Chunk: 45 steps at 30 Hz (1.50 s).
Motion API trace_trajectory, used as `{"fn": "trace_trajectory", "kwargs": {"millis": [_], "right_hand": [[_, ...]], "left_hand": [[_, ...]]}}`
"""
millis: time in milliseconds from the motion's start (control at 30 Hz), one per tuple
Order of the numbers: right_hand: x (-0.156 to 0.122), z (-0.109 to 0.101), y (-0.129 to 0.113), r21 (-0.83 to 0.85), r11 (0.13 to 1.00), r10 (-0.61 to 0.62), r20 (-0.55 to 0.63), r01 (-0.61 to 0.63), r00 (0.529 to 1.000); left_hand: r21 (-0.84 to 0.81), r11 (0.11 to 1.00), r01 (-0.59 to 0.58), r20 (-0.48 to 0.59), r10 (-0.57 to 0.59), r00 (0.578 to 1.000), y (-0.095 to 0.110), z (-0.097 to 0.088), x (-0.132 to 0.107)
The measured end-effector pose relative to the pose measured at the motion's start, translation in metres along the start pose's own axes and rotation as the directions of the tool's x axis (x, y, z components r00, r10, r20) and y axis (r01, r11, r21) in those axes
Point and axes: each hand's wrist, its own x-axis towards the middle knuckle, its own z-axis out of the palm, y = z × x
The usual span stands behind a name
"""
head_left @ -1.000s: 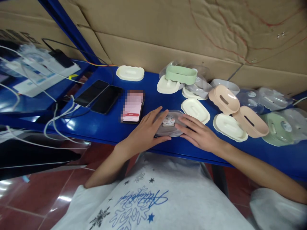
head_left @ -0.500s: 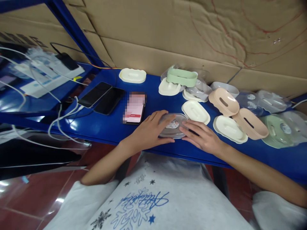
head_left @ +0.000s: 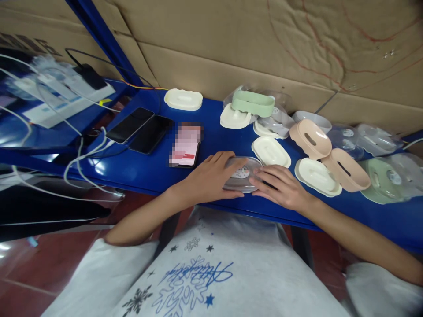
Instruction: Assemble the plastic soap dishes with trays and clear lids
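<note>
A grey, see-through oval soap dish (head_left: 243, 184) with a round white sticker on its top lies on the blue tabletop near the front edge. My left hand (head_left: 211, 178) grips its left side, with fingers over the top and the thumb along the near edge. At the right end, my right hand (head_left: 282, 187) closes its fingers and thumb on the rim. Just behind the dish is a cream soap dish piece (head_left: 271, 152), close to my right fingers. What lies under my palms is hidden.
A lit phone (head_left: 185, 147) lies left of the dish, beside two dark phones (head_left: 150, 134) with cables. Peach soap dish parts (head_left: 310, 136), a green soap dish part (head_left: 253, 105) and clear covers (head_left: 376, 138) spread along the right. A power strip (head_left: 69, 105) stands far left. Cardboard (head_left: 211, 53) backs the table.
Both hands stay on the grey soap dish, which has shifted very slightly to the right in view. The camera view has tilted a little.
</note>
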Motion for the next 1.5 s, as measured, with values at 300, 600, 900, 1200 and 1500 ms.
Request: {"fn": "trace_trajectory", "kwargs": {"millis": [300, 600, 900, 1200, 1500], "right_hand": [[0.001, -0.002, 0.002, 0.116, 0.988, 0.089, 0.116, -0.102, 0.989], [0.0, -0.002, -0.001, 0.131, 0.987, 0.074, 0.123, -0.09, 0.99], [0.001, 0.005, 0.001, 0.296, 0.936, 0.146, 0.163, -0.189, 0.976], [-0.001, 0.008, 0.008, 0.297, 0.919, 0.226, 0.138, -0.258, 0.964], [0.003, 0.006, 0.006, 0.241, 0.932, 0.228, 0.195, -0.272, 0.954]], "left_hand": [[0.049, 0.998, -0.028, 0.071, 0.024, 0.997, 0.004, -0.007, 0.0], [0.058, 0.998, 0.031, 0.1, -0.037, 0.994, 0.011, -0.006, -0.006], [0.03, 0.997, 0.07, 0.063, -0.072, 0.995, 0.008, 0.0, -0.011], [0.104, 0.89, 0.445, -0.303, -0.398, 0.866, -0.063, -0.086, 0.004], [0.084, 0.842, 0.532, -0.232, -0.503, 0.833, -0.172, -0.05, 0.089]]}}
